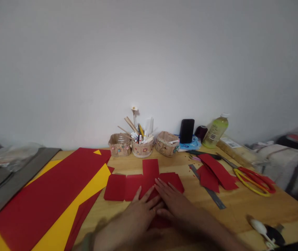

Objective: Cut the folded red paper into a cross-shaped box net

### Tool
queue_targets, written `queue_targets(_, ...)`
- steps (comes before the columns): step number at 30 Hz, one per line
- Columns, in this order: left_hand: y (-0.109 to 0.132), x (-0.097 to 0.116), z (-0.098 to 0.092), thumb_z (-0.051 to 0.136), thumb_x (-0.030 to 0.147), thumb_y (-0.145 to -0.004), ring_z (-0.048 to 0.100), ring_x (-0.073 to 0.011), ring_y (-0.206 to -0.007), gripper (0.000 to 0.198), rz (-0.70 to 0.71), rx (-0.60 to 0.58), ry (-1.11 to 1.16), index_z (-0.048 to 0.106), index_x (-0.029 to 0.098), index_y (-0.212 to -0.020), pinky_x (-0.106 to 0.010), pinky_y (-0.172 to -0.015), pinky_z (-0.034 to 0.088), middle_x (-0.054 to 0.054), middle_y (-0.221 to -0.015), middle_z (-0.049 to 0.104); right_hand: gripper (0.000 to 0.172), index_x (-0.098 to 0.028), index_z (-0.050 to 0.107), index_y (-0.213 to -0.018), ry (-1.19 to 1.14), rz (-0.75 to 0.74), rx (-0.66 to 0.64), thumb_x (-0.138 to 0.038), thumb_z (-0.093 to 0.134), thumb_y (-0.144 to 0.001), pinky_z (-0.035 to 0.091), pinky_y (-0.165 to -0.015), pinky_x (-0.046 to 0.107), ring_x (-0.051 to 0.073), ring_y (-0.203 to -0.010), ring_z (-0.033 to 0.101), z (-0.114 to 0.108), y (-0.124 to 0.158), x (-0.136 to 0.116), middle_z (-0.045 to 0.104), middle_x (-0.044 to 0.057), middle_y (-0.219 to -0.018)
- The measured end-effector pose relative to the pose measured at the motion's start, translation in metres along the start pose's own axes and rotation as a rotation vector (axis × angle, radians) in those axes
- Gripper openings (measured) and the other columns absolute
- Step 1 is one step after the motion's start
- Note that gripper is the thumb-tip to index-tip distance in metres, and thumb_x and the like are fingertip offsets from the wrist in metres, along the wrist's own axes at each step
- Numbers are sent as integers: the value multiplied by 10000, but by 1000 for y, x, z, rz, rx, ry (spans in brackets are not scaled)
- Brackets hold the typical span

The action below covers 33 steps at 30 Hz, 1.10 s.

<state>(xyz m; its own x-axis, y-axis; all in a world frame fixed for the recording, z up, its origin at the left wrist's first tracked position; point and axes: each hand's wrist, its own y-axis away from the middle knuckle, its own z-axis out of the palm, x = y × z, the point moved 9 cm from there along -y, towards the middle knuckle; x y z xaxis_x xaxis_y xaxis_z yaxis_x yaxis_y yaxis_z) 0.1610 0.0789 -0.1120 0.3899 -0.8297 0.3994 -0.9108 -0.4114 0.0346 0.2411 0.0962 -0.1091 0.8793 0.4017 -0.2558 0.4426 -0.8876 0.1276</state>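
Left hand (138, 209) and right hand (173, 202) flat, fingers spread, pressing red cutout (128, 186), bare table (243, 205) rightward

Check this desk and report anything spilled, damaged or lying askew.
Nothing looks spilled or damaged. Both the left hand and right hand press flat on the red cut-out paper. Loose red offcuts lie in an untidy heap partly over the ruler, beside the scissors. The bottle leans against the wall, capped.

one head cam only, looks fwd & down over table (243, 205); close above fingers (164, 184), wall (149, 62) far beyond fingertips.
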Motion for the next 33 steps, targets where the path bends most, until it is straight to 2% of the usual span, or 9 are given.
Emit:
queue_targets(4, 0, 1, 3, 381, 628, -864, 126, -360, -1398, 720, -20, -37, -11, 203, 263, -1458, -686, -1048, 138, -74, -1512, 274, 766, -70, 283, -1447, -14, 36, -16, -514, 510, -866, 234, -1130, 407, 242, -1401, 197, 1, 3, 8, 213, 153, -1520)
queue_targets(9, 1, 0, 4, 339, 647, -865, 114, -360, -1400, 737, -23, -15, -9, 187, 244, -1463, -685, -1048, 130, -102, -1527, 210, 815, 67, 232, -1425, 24, 145, 27, -525, 422, -898, 142, -1124, 540, 333, -1399, 141, -6, 8, 37, 171, 283, -1490)
queue_targets(13, 0, -2, 5, 297, 669, -860, 129, -353, -1400, 761, -29, -8, -30, 235, 194, -1452, -665, -1054, 142, -155, -1521, 200, 889, 15, 262, -1432, -4, 65, -40, -583, 516, -826, 166, -1127, 510, 330, -1399, 117, 2, 10, 17, 153, 249, -1500)
queue_targets(16, 0, -2, 5, 288, 669, -861, 124, -356, -1400, 764, -26, -4, -37, 238, 186, -1451, -663, -1048, 151, -181, -1517, 192, 789, -55, 246, -1452, -30, 26, -89, -553, 453, -877, 213, -1127, 444, 269, -1404, 126, 5, 9, 9, 129, 177, -1521)
queue_targets(18, 1, -2, 5, 302, 663, -862, 121, -356, -1401, 754, -21, -8, -42, 250, 189, -1446, -665, -1043, 158, -184, -1514, 200, 754, -12, 227, -1448, -28, 66, -83, -518, 394, -915, 197, -1124, 478, 285, -1403, 117, 1, 6, 14, 118, 211, -1513)
queue_targets(21, 2, 1, 2, 315, 639, -875, 118, -355, -1402, 726, -11, -19, -51, 283, 174, -1432, -670, -1040, 156, -193, -1515, 188, 839, 68, 229, -1424, -34, 92, -90, -565, 390, -899, 178, -1115, 525, 343, -1393, 111, -3, -1, 17, 125, 285, -1490)
queue_targets(26, 5, 12, -13, 296, 590, -905, 81, -352, -1406, 695, -2, -5, -67, 284, 133, -1430, -646, -1064, 145, -191, -1506, 233, 726, -69, 235, -1459, -86, -76, -171, -545, 359, -924, 193, -1131, 412, 228, -1406, 142, -1, -22, -5, 171, 149, -1527)
queue_targets(29, 6, 15, -18, 292, 579, -911, 175, -356, -1388, 690, -22, -16, -58, 275, 127, -1433, -641, -1056, 184, -201, -1468, 320, 660, -80, 232, -1460, -59, -85, -137, -471, 365, -945, 143, -1130, 484, 242, -1413, 107, -1, -40, -2, 148, 141, -1532)
queue_targets(33, 6, 15, -19, 279, 598, -904, 193, -365, -1382, 707, -18, 8, -61, 274, 131, -1435, -633, -1049, 199, -225, -1480, 276, 689, -41, 240, -1454, 7, -54, -26, -450, 417, -928, 150, -1127, 501, 268, -1412, 128, -3, -63, 12, 163, 177, -1527)
